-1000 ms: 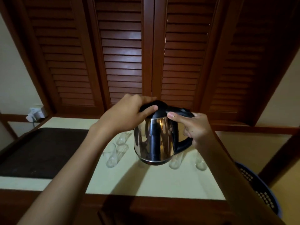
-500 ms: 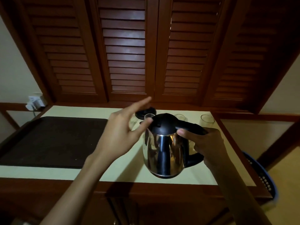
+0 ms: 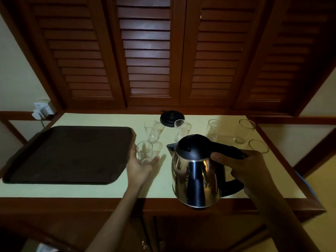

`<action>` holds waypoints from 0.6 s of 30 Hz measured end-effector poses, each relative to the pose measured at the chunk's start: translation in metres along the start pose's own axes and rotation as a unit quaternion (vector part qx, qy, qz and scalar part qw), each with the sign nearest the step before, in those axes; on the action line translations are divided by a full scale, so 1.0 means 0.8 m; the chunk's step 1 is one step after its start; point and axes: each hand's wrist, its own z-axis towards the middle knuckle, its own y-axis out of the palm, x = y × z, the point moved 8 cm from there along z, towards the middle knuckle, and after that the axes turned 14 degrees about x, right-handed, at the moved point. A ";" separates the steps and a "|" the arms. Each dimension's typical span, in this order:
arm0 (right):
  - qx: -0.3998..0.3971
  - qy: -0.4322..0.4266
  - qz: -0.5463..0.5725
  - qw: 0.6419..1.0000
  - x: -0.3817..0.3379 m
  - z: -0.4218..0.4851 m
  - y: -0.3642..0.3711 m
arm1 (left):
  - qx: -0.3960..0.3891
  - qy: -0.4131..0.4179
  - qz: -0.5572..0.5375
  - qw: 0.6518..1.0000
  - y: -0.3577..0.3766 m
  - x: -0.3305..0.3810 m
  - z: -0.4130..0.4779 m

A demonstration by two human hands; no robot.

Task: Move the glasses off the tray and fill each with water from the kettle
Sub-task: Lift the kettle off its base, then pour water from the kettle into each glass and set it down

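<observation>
My right hand (image 3: pixel 243 166) grips the black handle of the steel kettle (image 3: pixel 197 177), held upright above the counter's front edge, lid closed. My left hand (image 3: pixel 141 165) cups the near glass (image 3: pixel 144 151), fingers and thumb around its base beside the tray's right edge. Several more clear glasses stand on the cream counter, among them one (image 3: pixel 153 130) behind the near glass and one at the far right (image 3: pixel 245 130). The dark tray (image 3: pixel 69 153) lies on the left with nothing on it.
The kettle's black base (image 3: pixel 171 118) sits at the back of the counter (image 3: pixel 91 190). A wall socket with a plug (image 3: pixel 42 110) is at the back left. Louvred wooden doors rise behind. A blue basket edge (image 3: pixel 307 184) shows at the right.
My left hand left the kettle's lid and dropped down-left to the near glass. The kettle came lower and closer to the front edge. The camera tilted down.
</observation>
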 end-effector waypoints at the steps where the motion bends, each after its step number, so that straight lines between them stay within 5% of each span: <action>1: 0.001 0.000 -0.005 1.000 0.001 -0.002 0.001 | -0.007 0.002 -0.015 1.000 0.005 -0.005 0.000; 7: -0.003 0.012 -0.014 1.000 0.006 -0.005 0.002 | 0.013 0.034 -0.063 0.997 0.001 -0.004 0.003; 18: -0.022 -0.011 -0.031 0.999 -0.011 -0.005 0.004 | -0.078 0.093 -0.071 0.990 -0.020 0.014 -0.036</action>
